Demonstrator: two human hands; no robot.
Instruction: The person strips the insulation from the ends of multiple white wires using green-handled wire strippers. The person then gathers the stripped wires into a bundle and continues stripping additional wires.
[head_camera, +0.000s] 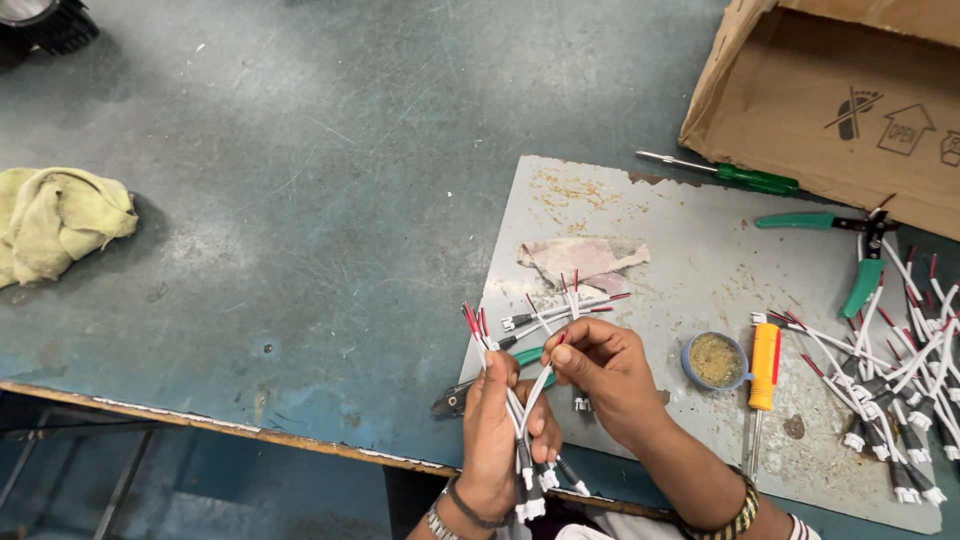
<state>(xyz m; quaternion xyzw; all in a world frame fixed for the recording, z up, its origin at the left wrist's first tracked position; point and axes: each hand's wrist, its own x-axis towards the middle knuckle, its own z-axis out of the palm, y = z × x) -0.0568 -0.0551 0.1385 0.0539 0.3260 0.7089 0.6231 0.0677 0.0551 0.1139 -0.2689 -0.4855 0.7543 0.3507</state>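
Over the near edge of the blue bench (300, 150), the left hand (492, 430) has its grip clamped around a bundle of white red-tipped wire leads (515, 400), while the right hand (605, 370) pinches one lead's tip beside the grey metal sheet (690, 260).

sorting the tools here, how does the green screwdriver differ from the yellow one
The green screwdriver lies almost level near the cardboard box, its metal shaft pointing left; the yellow screwdriver lies nearly upright beside the small round tin, shaft pointing toward the table's near edge. The green handle is see-through and slim; the yellow one is solid-coloured with a red stripe. Both rest untouched on the grey metal sheet.
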